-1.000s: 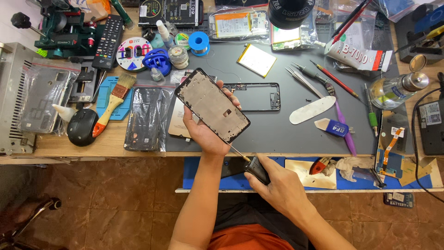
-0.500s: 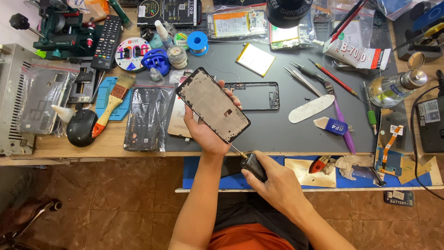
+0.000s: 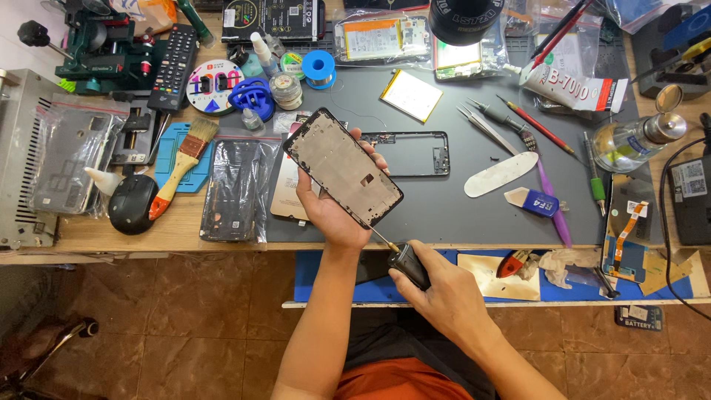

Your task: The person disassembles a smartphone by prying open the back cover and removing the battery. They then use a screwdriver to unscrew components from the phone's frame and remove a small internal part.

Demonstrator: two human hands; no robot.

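— What have you got there?

— A phone middle frame [image 3: 343, 167], bare side up, lifted just above the grey work mat [image 3: 444, 207]. My left hand [image 3: 333, 211] is clamped under its lower half, fingertips curled over the right edge.

— And the other hand?

— My right hand [image 3: 437, 292] is closed round a black-handled screwdriver [image 3: 404, 261], its tip touching the frame's lower corner. I'd judge I'm working at that corner, so the next move calls for a steady tip and a firm frame.

— Anything close by?

— Just behind the frame, an empty phone bezel [image 3: 415, 153] on the mat; left of the frame, a bagged phone part [image 3: 235, 189].
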